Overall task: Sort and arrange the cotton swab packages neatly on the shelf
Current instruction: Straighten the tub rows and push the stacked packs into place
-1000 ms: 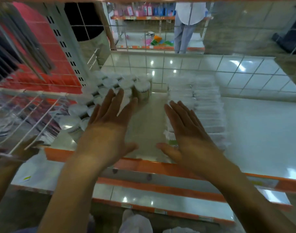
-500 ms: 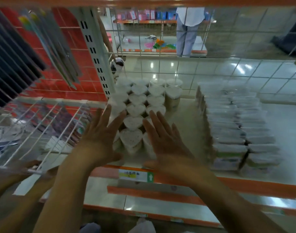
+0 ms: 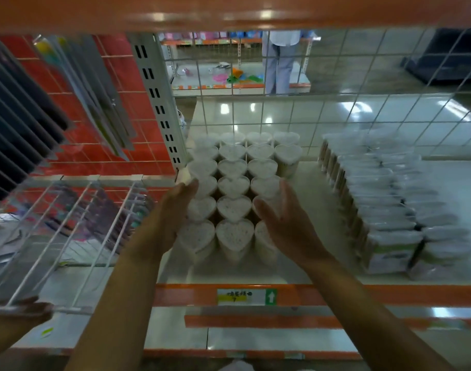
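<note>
Block of heart-shaped swab tubs (image 3: 233,207) set on shelf (image 3: 309,194), long axis running front to back. Left grip (image 3: 175,210) held at block's left flank, right grip (image 3: 280,218) at right flank. Fingers straight, nothing clasped. Inward squeeze judged next.

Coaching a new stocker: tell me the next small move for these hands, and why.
Probably press both palms inward: the left hand and right hand flank the heart-shaped tubs, open, and the front ones look slightly out of line.
</note>
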Action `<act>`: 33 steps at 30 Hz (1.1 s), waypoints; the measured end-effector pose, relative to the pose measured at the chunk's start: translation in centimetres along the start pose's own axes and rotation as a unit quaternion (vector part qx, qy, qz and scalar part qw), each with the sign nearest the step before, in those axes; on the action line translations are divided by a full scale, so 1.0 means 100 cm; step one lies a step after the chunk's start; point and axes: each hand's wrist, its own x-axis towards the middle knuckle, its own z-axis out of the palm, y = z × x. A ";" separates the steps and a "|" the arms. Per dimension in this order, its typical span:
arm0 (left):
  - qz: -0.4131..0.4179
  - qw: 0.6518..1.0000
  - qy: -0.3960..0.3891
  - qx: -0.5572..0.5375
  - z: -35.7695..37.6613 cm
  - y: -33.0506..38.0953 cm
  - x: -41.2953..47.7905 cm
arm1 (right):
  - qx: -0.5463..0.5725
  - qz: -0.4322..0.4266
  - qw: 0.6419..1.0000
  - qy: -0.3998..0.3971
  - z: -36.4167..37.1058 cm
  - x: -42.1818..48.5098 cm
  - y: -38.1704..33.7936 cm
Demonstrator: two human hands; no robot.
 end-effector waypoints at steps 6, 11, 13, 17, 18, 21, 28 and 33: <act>-0.004 0.999 -0.051 -0.006 -0.003 -0.008 0.009 | -0.002 -0.025 1.000 -0.014 -0.002 0.004 0.002; 0.089 0.988 0.006 0.128 -0.007 -0.004 0.031 | -0.115 -0.041 0.992 0.017 -0.007 0.014 -0.006; 0.116 0.969 0.038 0.215 -0.007 0.005 0.048 | -0.148 -0.054 0.987 0.026 -0.009 0.027 -0.012; 0.073 0.974 0.005 0.213 -0.001 0.020 0.072 | -0.205 -0.037 0.978 0.006 -0.007 0.058 -0.025; 0.053 0.982 0.000 0.180 0.002 0.023 0.077 | -0.214 -0.035 0.976 0.003 -0.005 0.066 -0.026; 0.028 0.981 0.012 0.190 0.011 0.031 0.086 | -0.245 -0.011 0.969 -0.018 0.002 0.083 -0.023; 0.031 0.969 0.019 0.244 0.013 0.030 0.101 | -0.234 -0.030 0.968 0.079 -0.004 0.092 -0.019; 0.026 0.972 0.013 0.231 0.006 0.040 0.120 | -0.130 0.103 0.973 0.159 -0.033 0.130 -0.008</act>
